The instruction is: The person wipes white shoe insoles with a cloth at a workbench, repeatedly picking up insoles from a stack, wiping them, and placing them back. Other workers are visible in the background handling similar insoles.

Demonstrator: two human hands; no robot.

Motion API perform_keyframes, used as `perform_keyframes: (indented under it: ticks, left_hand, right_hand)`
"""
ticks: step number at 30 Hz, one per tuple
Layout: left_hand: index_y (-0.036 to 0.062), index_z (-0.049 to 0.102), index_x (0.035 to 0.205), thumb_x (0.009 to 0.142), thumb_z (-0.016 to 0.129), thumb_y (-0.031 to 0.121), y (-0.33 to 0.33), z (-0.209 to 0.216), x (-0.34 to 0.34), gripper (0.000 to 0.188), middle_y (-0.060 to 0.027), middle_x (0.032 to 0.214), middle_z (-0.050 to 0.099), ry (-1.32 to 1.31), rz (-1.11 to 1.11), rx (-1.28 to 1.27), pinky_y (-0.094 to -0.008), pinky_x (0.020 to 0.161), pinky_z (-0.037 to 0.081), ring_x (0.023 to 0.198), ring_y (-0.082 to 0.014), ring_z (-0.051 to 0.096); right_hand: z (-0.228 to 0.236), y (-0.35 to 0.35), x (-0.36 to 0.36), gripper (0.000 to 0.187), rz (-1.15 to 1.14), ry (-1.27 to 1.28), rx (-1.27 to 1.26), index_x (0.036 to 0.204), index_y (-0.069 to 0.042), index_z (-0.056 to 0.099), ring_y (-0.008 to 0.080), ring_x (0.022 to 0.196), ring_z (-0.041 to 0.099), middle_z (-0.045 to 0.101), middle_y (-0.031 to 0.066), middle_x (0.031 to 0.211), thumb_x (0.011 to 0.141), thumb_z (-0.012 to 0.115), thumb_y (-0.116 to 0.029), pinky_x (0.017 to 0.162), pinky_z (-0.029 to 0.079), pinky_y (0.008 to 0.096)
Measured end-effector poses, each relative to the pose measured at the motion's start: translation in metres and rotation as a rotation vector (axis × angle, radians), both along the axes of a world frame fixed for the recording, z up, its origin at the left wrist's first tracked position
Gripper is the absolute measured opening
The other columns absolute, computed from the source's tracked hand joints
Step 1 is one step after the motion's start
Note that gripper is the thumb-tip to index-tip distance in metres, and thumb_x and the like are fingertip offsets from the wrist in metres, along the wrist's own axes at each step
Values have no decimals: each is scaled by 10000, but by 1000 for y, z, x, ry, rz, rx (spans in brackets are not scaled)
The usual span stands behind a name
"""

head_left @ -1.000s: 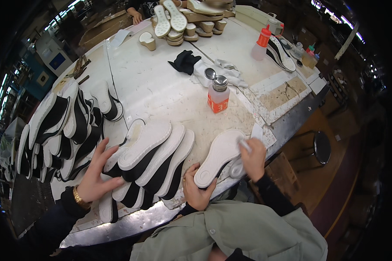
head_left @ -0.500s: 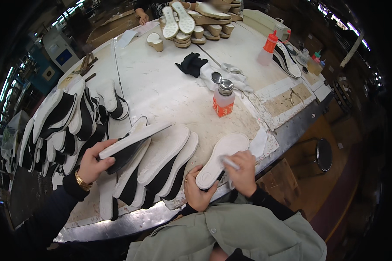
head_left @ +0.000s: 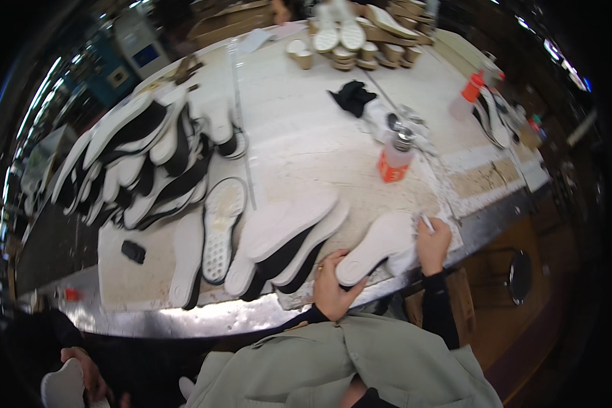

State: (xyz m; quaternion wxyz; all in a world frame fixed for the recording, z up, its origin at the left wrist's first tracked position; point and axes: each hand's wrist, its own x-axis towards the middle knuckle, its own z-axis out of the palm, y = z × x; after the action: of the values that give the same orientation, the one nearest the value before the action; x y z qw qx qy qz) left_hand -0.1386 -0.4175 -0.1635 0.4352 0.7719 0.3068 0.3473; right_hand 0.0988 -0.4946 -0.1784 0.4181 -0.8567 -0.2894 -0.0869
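Note:
A white-topped shoe sole (head_left: 381,245) with a black side lies slanted near the table's front edge. My left hand (head_left: 331,289) is closed round its near, narrower end, thumb on one side and fingers on the other. At the far right end of the sole my right hand (head_left: 434,245) pinches a short, whitish stick-like tool (head_left: 427,223); its exact kind is blurred. White cloth or paper (head_left: 402,264) lies under that end. Just left of my left hand lean several more white and black soles (head_left: 289,217).
A heap of soles (head_left: 136,160) fills the left side. A clear bottle with an orange label (head_left: 396,160) stands ahead, near a black cloth (head_left: 352,98). Wedge heels (head_left: 381,54) are stacked at the back. Another person's hand (head_left: 88,374) holds a sole at lower left.
My right hand has moved from the sole's middle to its far right end. The other person's hand has left the row of soles for the lower left. The whole view has shifted.

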Motion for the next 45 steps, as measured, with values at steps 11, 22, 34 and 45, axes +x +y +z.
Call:
perform_keyframes:
  ticks: [11,22,34,45]
  left_hand:
    - [13,451,1196,601,872,34,32,76,-108,729,-241,1269,539,-407,132,61,-418,995,444,1168,-308,567]
    - [-26,539,1064,673,851,83,87,87,-241,512,-111,953,642,44,892,156,-305,833,473,906,-182,606]
    - [-83,411,1328,735,812,298,230,115,-54,811,-281,1273,546,259,94,379,-405,1035,409,1207,-380,532]
    - [-129,416,1301,720,821,304,383,14,7,830,-320,1149,609,522,759,74,-429,949,488,1100,-401,608]
  right_hand:
    - [18,7,2,140,248,265,278,822,51,620,95,723,494,589,38,723,879,664,-69,684,419,274]
    - [60,33,-7,119,441,349,335,814,55,611,87,727,478,545,20,752,881,660,-31,679,387,238]
    - [112,47,23,70,406,22,456,865,55,640,141,737,552,584,65,769,840,681,3,682,412,247]
    - [132,122,71,68,451,-434,-54,781,-80,718,277,910,529,619,54,825,747,721,-139,792,362,411]
